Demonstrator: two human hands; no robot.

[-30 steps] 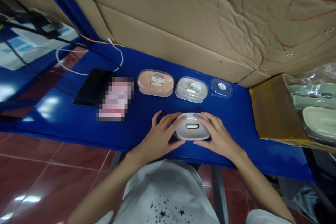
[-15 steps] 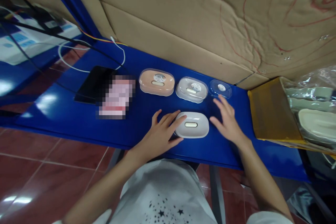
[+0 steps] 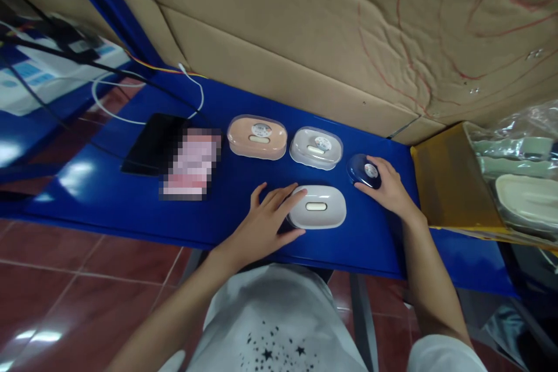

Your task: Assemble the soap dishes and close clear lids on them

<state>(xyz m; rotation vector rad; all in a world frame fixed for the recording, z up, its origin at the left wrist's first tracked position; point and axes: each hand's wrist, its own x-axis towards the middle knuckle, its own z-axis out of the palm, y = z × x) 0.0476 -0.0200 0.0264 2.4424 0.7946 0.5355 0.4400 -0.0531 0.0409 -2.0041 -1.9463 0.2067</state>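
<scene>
A white oval soap dish (image 3: 325,215) with a cream slot-shaped piece in its middle lies on the blue table. My left hand (image 3: 264,222) takes its left end between thumb and fingers, the other fingers spread out. My right hand (image 3: 390,187) grips a clear plastic lid (image 3: 361,171) with a round white label; the lid is tilted, just right of the dish's far corner. Behind stand a peach soap dish (image 3: 244,136) and a greyish-white soap dish (image 3: 305,148), each under a clear labelled lid.
On the left lie a black flat object (image 3: 146,145) and a pixelated pink item (image 3: 192,163), with a white cable (image 3: 203,96) behind. A cardboard box (image 3: 453,180) holding wrapped dishes stands at the right. A cardboard wall (image 3: 279,58) closes off the back.
My right hand has closed on the clear lid and lifted it off flat, drawing it slightly toward me. The left hand stays at the white soap dish.
</scene>
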